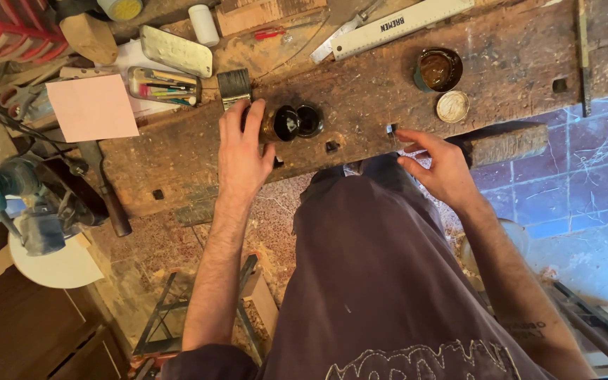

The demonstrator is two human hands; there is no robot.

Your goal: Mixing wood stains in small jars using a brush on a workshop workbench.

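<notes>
Single head view, looking steeply down, close over workbench point(360, 105)

A flat silvery tin point(176, 51) with rounded corners lies at the back left of the workbench point(501, 77), beside an open clear case point(164, 86) of coloured pens. A small white cylindrical bottle point(203, 24) stands just behind the tin, and a yellow-lidded round container point(120, 8) sits at the top edge.

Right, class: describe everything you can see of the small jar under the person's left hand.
The small jar looks like brown glass. It lies tipped on its side on the worn wooden workbench, its open mouth showing a dark, glossy inside. The left hand grips its base end. A dark round lid sits right against its mouth.
</notes>
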